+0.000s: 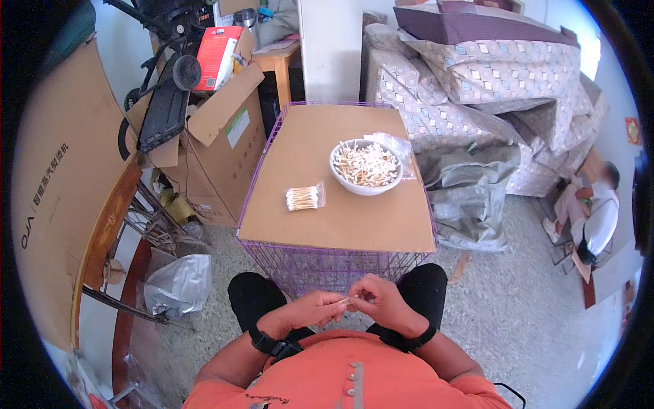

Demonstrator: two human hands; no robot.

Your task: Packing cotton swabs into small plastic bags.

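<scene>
Close together above my lap, my left hand [317, 309] and my right hand [383, 300] are both closed, fingertips pinched. Between them shows a thin, pale stick that looks like a cotton swab [345, 300]; how many are held is too small to tell. On the cardboard top in front of me stands a white bowl [359, 190] heaped with loose cotton swabs [368, 164]. To its left lies a clear bag of cotton swabs [304, 198], lined up side by side. Clear plastic packaging [395, 145] lies behind the bowl's right side.
A cardboard sheet [327, 230] covers a purple wire cage [300, 267] before my knees. Left are an open carton [221, 167], a folded stroller [165, 109] and a plastic bag [180, 286]. Patterned covered furniture [490, 75] and a grey sack [470, 194] stand right. Another person [599, 211] sits far right.
</scene>
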